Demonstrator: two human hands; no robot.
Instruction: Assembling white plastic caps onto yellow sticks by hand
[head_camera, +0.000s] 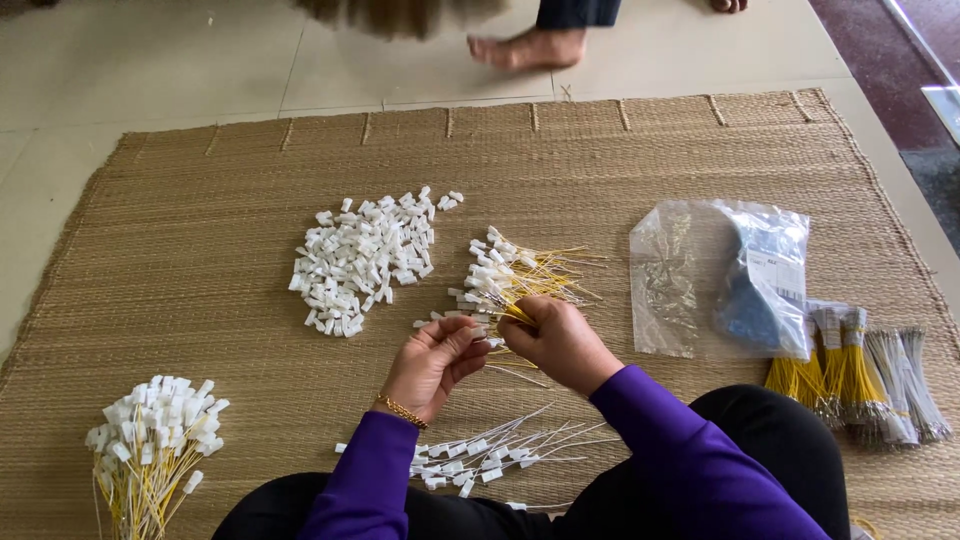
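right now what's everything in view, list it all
mat: one, tan woven, on the tiled floor
plastic clips: loose pile, white, mat centre
clipped wires: pile, yellow, above the hands
white wires: small pile, by the lap
finished bunch: one, yellow wires with white clips, lower left
plastic bag: one, clear, right
wire bundles: several, yellow and grey, far right
another person's foot: one, top
left hand: gold bracelet, pinching a clip
right hand: gripping yellow wires

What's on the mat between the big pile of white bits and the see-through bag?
In the head view, a heap of yellow wires with white ends lies between the white pile and the bag.
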